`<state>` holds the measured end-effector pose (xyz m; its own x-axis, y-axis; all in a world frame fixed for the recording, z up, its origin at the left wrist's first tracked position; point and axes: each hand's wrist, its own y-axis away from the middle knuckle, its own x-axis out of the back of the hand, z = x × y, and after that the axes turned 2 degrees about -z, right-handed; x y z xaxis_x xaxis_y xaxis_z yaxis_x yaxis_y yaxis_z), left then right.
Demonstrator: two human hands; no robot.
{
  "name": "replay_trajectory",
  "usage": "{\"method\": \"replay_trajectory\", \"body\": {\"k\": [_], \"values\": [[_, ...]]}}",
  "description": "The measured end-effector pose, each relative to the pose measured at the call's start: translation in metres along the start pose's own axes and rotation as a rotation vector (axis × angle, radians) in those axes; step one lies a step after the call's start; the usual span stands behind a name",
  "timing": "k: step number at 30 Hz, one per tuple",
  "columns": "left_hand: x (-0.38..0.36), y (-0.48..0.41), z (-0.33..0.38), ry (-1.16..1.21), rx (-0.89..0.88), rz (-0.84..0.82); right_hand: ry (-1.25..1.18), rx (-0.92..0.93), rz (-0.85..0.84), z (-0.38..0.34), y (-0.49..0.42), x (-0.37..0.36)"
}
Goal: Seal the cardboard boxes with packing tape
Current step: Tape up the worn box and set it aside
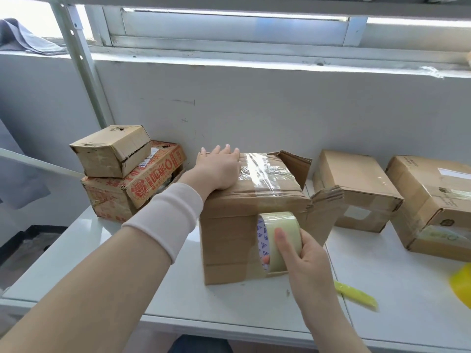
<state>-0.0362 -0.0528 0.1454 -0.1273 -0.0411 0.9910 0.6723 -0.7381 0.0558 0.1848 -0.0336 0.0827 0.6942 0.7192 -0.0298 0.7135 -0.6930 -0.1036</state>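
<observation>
The white bench (382, 314) is carrying five cartons along the wall. The box (229, 240) is standing at the bench's middle, near the front edge, with clear tape (262, 174) lying across its top and its right-end flaps (323, 215) standing open. A labelled box (428, 200) is sitting toward the bench's right edge, and a plain box (356, 189) is sitting between it and the box. At the back left corner a printed box (135, 197) is bearing a small box (112, 151), which is lying tilted on top. The left hand (219, 169), with a pale sleeve (165, 217) on its forearm, is pressing flat on the box's top at its left end, fingers straight and only slightly spread. The right hand (305, 261) is gripping the tape roll (280, 240), thumb lying across the outer band and a fingertip showing through the core. The tape roll is resting against the box's front face, just below the top edge. A yellow strip (356, 294) is lying on the bench right of that hand.
</observation>
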Motion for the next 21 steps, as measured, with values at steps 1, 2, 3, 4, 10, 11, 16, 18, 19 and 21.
{"method": "replay_trajectory", "body": {"k": [1,2,3,4,10,11,16,18,19,21], "values": [[0.003,0.007,-0.002,0.093,-0.053,0.052,-0.002,0.008,0.001,0.002,0.0,-0.002],[0.004,0.018,-0.005,0.205,-0.125,0.125,-0.003,0.019,0.008,0.005,-0.001,-0.003],[0.001,0.031,-0.01,0.318,-0.204,0.217,-0.007,0.03,0.013,0.007,-0.002,-0.003],[-0.004,0.048,-0.015,0.39,-0.273,0.309,-0.012,0.038,0.009,0.008,-0.003,-0.002],[-0.061,0.098,-0.027,0.663,-0.266,0.7,-0.001,0.071,-0.067,0.011,-0.012,-0.001],[-0.063,0.096,-0.024,0.686,-0.25,0.765,0.001,0.081,-0.061,0.01,-0.014,-0.001],[-0.05,0.088,-0.013,0.746,-0.247,0.864,0.007,0.151,-0.096,-0.016,-0.029,0.003],[-0.035,0.084,-0.017,0.796,-0.138,0.859,0.031,0.206,-0.151,-0.037,-0.038,0.001],[-0.025,0.08,-0.022,0.81,-0.064,0.841,0.017,0.237,-0.183,-0.048,-0.044,0.0],[-0.006,0.071,-0.034,0.851,0.054,0.77,-0.031,0.289,-0.251,-0.066,-0.059,-0.003]]}}
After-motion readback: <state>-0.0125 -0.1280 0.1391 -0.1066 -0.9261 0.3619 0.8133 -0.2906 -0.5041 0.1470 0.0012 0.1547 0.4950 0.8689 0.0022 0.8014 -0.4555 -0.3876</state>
